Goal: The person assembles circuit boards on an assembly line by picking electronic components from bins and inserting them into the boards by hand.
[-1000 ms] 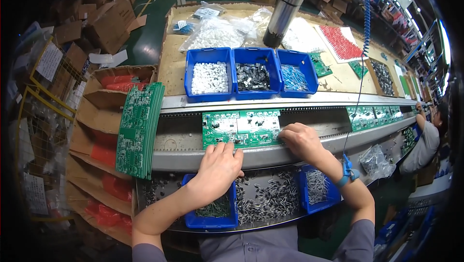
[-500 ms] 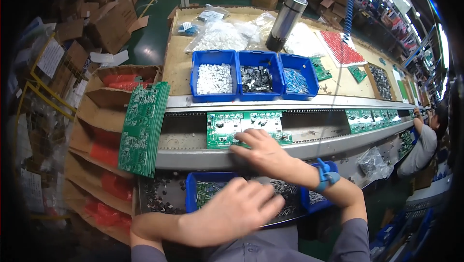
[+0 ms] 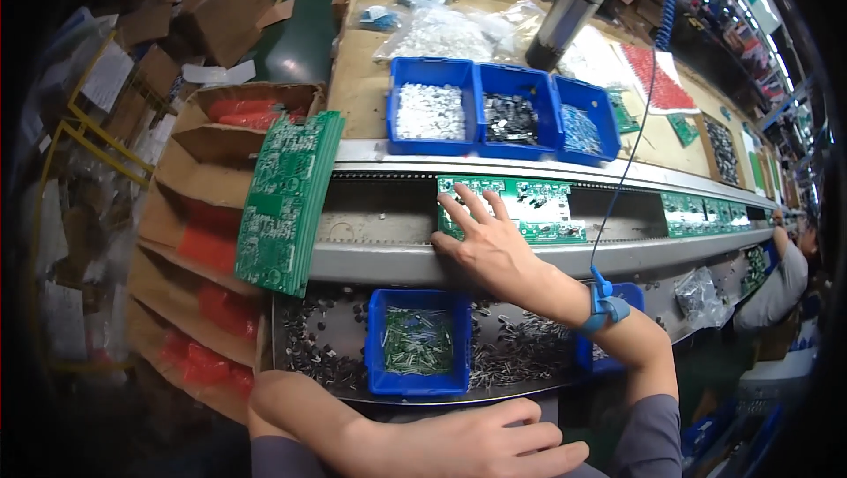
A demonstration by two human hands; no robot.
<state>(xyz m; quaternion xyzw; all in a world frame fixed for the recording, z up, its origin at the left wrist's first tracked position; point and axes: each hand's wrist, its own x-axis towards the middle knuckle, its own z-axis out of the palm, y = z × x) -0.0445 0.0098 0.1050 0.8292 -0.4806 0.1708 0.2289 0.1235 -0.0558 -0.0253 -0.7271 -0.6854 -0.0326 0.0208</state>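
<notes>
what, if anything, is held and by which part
Nothing appears held: the right hand is spread over the left end of the circuit board; the left hand looks empty.

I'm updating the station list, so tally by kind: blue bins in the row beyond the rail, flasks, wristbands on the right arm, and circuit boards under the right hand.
Blue bins: 3
Flask: 1
Wristband: 1
Circuit board under the right hand: 1
Total: 6
</notes>
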